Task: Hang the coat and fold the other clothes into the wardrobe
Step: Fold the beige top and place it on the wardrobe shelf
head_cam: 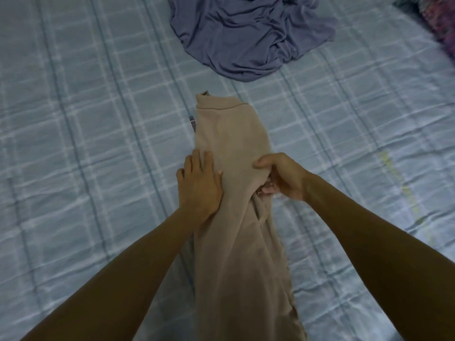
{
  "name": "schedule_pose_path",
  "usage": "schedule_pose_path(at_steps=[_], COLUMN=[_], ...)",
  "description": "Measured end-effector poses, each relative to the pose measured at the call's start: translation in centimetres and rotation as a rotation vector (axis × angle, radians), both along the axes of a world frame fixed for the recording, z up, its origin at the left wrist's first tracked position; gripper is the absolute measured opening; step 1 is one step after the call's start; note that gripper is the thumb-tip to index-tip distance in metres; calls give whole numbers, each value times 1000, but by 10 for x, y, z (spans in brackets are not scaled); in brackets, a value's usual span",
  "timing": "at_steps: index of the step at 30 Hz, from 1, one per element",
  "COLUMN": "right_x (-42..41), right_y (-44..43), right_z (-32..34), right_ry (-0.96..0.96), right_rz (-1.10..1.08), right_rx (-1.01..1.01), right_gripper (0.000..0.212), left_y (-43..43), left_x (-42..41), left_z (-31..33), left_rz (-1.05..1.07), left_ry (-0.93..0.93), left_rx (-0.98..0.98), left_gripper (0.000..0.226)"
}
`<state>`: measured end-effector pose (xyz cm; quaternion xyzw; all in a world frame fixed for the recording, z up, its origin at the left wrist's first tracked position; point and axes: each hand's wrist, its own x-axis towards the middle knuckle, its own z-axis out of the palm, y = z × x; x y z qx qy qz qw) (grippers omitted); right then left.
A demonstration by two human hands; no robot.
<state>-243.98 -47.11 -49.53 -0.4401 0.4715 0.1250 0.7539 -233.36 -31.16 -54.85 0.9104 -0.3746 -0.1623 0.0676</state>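
Pale blue checked bedsheet (86, 119) filled the view and bore everything else. Along its middle, running from the near edge away from the camera, lay the tan garment (231, 129). It was narrowed lengthwise into a long strip, with what looked like a high collar at the far end. We could not tell whether it was a top or a dress. Beyond it and well apart lay the blue-grey garment (246, 33), crumpled and unfolded. A patterned fabric (440, 25) showed at the far right corner, too blurred to name. We saw neither coat nor wardrobe.

The left hand (199, 183) lay flat with straight fingers on the strip's left edge, pressing it to the sheet. The right hand (280, 178) pinched a fold at the strip's right edge between thumb and curled fingers. A small printed label (192, 124) lay at the left edge near the collar, its text unreadable.

We judged the tan garment soft, light and limp. It would likely sag where unsupported and keep a crease only if smoothed flat. It seemed neither fragile nor likely to slide on the sheet. We would take it at both side edges across its width, near the hem, and carry that end toward the collar. The blue-grey garment looked thinner and more apt to slip out of its folds.
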Motion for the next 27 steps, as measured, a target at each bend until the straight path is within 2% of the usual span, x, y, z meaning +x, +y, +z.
schedule_pose_path(at_steps=[1,3,4,6,8,9,10,11,13,17,19,20,22,24,25,27], right_x=[-7,-17,-19,-19,-18,-19,-22,-26,-30,-42,-47,-50,-57,-63,-69,-84], right_y=[-3,-2,0,7,16,21,24,26,25,22,28,33,45,58,66,84], right_z=[-2,-4,-4,-1,1,1,0,-2,-1,1,0,2,7,7,-1,-27], right_ry=[-32,-64,-58,-31,-26,-62,-110,-156,-143,178,297,298,127,-119,-194,-195], right_rz=[107,367,488,620,536,401,245,110,2,281,370,372,313,392,513,871], right_rx=[45,68,31,-150,-461,-601,-707,-757,-764,-886,-927,-1001,-1328,-1626,-1681,-1576], right_gripper=[23,42,48,40,19,21,34,43,42,44,57,64,66,55,53,60], left_y=[-2,-5,-7,-11,-14,-16,-18,-20,-20,-8,2,7,20,37,48,72], left_x=[0,-1,-1,-1,-1,-1,-2,-3,-4,-8,-13,-16,-26,-41,-50,-68], left_z=[0,0,2,8,18,22,26,28,28,19,17,18,22,23,21,14], left_rz=[11,32,49,74,20,-27,-69,-94,-114,-129,-122,-129,-175,-233,-268,-330], left_ry=[0,-1,4,8,-21,-34,-38,-35,-37,-72,-71,-74,-83,-62,-38,8], left_rx=[2,7,6,-47,-123,-140,-139,-122,-52,142,121,67,-88,-190,-186,-88], left_gripper=[54,53,52,49,47,47,48,47,46,52,52,51,46,44,46,55])
